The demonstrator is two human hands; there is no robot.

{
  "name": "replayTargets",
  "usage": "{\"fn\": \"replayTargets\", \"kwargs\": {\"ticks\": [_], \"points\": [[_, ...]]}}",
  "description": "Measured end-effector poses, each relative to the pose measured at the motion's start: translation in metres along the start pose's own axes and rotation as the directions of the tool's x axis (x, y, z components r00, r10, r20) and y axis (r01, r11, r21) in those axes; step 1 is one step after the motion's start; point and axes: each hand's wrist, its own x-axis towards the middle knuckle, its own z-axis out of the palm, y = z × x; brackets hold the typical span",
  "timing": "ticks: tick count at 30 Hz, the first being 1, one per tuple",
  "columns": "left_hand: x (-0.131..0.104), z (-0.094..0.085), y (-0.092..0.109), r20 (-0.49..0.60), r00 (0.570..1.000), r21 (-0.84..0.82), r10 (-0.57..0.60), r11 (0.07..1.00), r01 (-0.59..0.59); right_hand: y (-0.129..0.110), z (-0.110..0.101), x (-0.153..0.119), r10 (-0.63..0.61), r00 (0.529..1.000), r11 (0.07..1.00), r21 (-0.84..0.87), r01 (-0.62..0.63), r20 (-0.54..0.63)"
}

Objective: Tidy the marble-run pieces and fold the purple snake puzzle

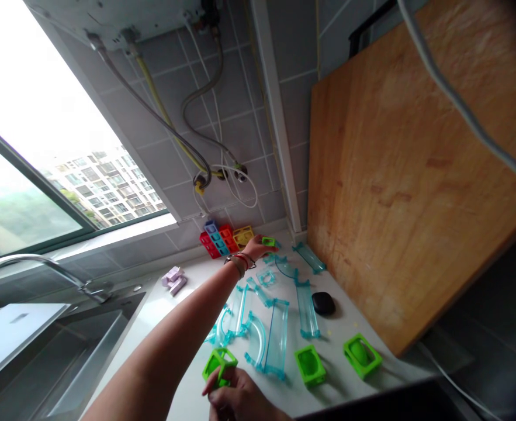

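My left hand (256,249) reaches to the back of the counter, its fingers on a small green open-frame cube (268,241). Close to me, my right hand (235,397) pinches another green frame cube (216,361) by its edge. Clear teal marble-run track pieces lie flat between the hands, among them a long straight track (277,333), a curved track (258,336) and another straight track (307,310). To the right of my right hand sit a green cube with a rounded inside (310,365) and a similar green cube (362,355).
Red, blue and yellow cube blocks (216,238) stand against the back wall. Pale purple blocks (175,280) lie near the sink (126,327). A black rounded case (323,303) is beside the tracks. A large wooden board (407,175) leans at right; a faucet (42,260) arches at left.
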Motion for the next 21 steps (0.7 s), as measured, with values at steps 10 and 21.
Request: {"fn": "replayTargets", "kwargs": {"ticks": [10, 21], "points": [[-0.059, -0.034, 0.025, 0.123, 0.987, -0.208, 0.1, 0.975, -0.073, 0.002, -0.001, 0.005, -0.026, 0.998, 0.999, 0.031, 0.024, 0.056], [-0.25, -0.115, 0.022, 0.314, 0.948, 0.002, 0.06, 0.998, -0.064, -0.043, 0.027, -0.033, -0.193, 0.969, 0.974, 0.089, 0.208, -0.152]]}}
